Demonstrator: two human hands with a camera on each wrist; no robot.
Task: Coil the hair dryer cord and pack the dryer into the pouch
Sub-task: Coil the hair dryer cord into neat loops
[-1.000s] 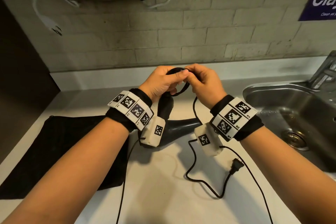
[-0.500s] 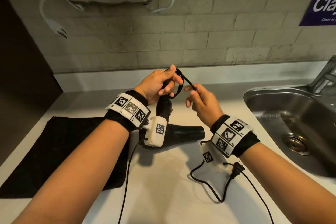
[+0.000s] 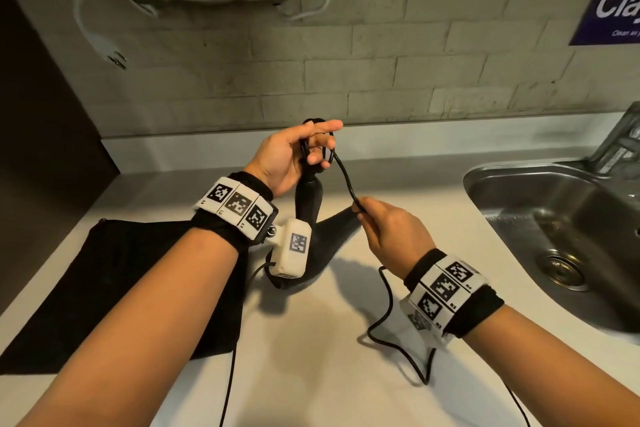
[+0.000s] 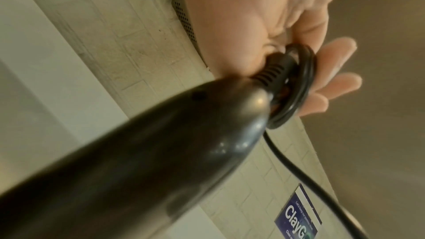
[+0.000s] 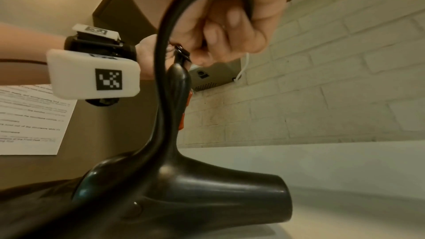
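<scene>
Black cord (image 3: 347,180) runs taut between our hands: our left hand (image 3: 287,156) pinches small loops at the handle end of the hair dryer (image 3: 308,204) standing on the table (image 3: 311,374), our right hand (image 3: 391,236) grips the slack. We should feed even loops, keeping light tension. The pouch (image 3: 114,288) lies flat beside it, seemingly holding nothing yet.
</scene>
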